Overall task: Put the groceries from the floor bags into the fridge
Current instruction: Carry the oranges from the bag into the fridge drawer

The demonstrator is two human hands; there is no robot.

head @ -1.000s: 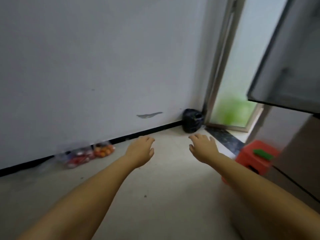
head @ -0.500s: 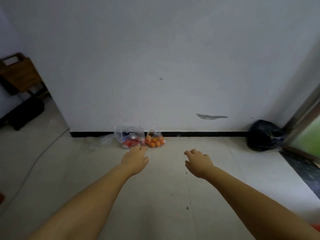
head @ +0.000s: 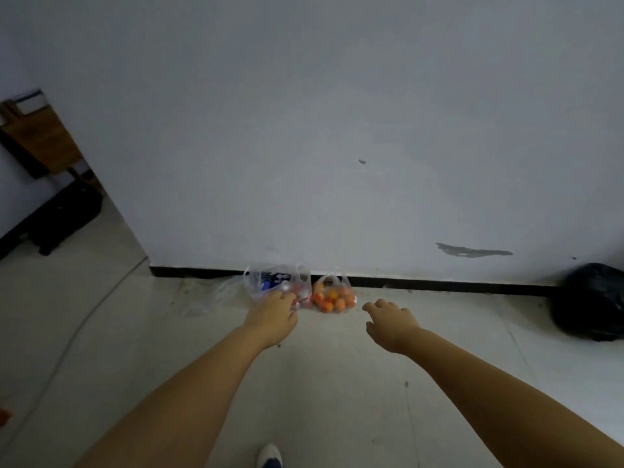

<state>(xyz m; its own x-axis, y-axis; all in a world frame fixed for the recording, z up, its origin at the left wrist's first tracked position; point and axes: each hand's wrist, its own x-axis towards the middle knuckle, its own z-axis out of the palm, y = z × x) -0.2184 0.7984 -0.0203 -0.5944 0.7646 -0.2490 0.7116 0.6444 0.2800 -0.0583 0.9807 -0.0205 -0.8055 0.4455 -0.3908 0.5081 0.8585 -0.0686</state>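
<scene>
Two clear plastic bags stand on the floor against the white wall. The left bag (head: 278,284) holds red and blue items; the right bag (head: 332,296) holds small orange fruits. My left hand (head: 271,317) is stretched out, its fingers overlapping the lower edge of the left bag, holding nothing that I can see. My right hand (head: 391,324) hovers to the right of the orange fruit bag, apart from it, fingers loosely spread and empty. The fridge is out of view.
A black bag (head: 592,302) sits by the wall at the far right. An empty crumpled clear bag (head: 209,297) lies left of the groceries. Dark wooden furniture (head: 37,140) and a black case (head: 64,217) are at the left. A cable (head: 77,332) runs over the floor.
The view has swung left from the fridge and doorway to the wall. The bags have come nearer and both hands have reached closer to them.
</scene>
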